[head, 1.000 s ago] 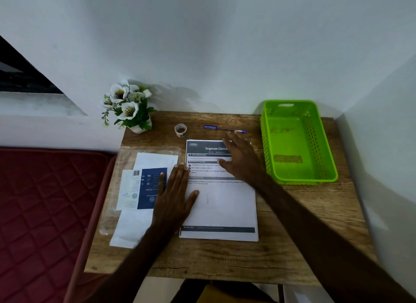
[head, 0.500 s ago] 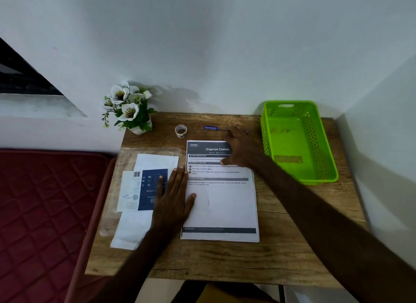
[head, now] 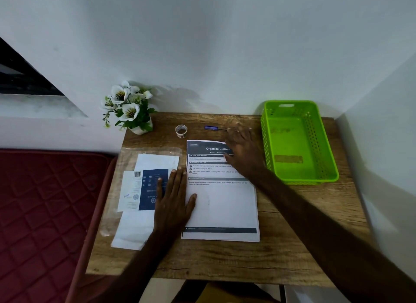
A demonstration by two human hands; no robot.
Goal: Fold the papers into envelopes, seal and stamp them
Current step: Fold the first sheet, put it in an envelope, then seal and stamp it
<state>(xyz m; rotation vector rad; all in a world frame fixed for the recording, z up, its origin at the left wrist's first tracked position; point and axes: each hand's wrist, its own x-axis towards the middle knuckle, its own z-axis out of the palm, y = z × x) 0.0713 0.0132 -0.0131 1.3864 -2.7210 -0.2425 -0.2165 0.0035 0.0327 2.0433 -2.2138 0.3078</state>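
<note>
A printed sheet of paper (head: 222, 208) headed "Organize Clothes" lies flat in the middle of the wooden table (head: 247, 262). My left hand (head: 173, 199) rests flat, fingers straight, across its left edge and the neighbouring papers. My right hand (head: 244, 151) lies over the sheet's top right corner, fingers spread toward a blue pen (head: 212, 128) at the back; whether it touches the pen I cannot tell. To the left sits a clear plastic sleeve (head: 126, 163) with white envelopes (head: 157, 160) and a dark blue and white card (head: 146, 190).
A green perforated basket (head: 299, 178) stands at the table's right, close to my right forearm. A small round cup (head: 181, 130) and a pot of white flowers (head: 128, 107) sit at the back left. White walls close in behind and right; a red quilted mattress (head: 40, 208) lies left.
My right hand has slid from the middle of the sheet up to its top right corner, over the pen's tip. My left hand has stayed flat in place.
</note>
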